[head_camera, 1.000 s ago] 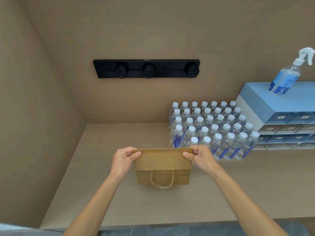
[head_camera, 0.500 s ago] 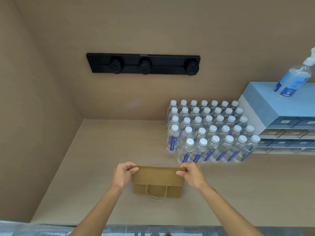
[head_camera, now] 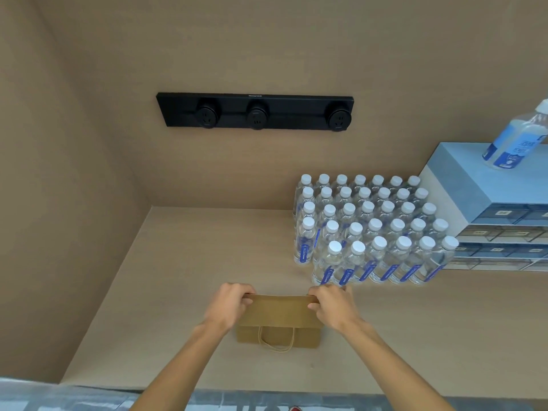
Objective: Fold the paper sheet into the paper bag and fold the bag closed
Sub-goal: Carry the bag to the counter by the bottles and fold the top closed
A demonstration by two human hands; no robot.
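Observation:
A brown paper bag [head_camera: 278, 314] stands on the light wooden counter [head_camera: 207, 262], its top folded over toward me as a flap. A twisted paper handle [head_camera: 277, 342] hangs down its front below the flap. My left hand [head_camera: 229, 307] pinches the left end of the folded top edge. My right hand [head_camera: 333, 307] pinches the right end. No paper sheet is visible; whatever is inside the bag is hidden.
A block of several water bottles [head_camera: 370, 229] stands close behind and right of the bag. Farther right is a blue drawer unit [head_camera: 489, 209] with a spray bottle [head_camera: 516, 140] on top. A black socket strip [head_camera: 255, 114] is on the back wall.
The bag and both hands have come down and toward me, away from the bottles. The folded flap now lies lower over the bag's front. The camera has tilted slightly.

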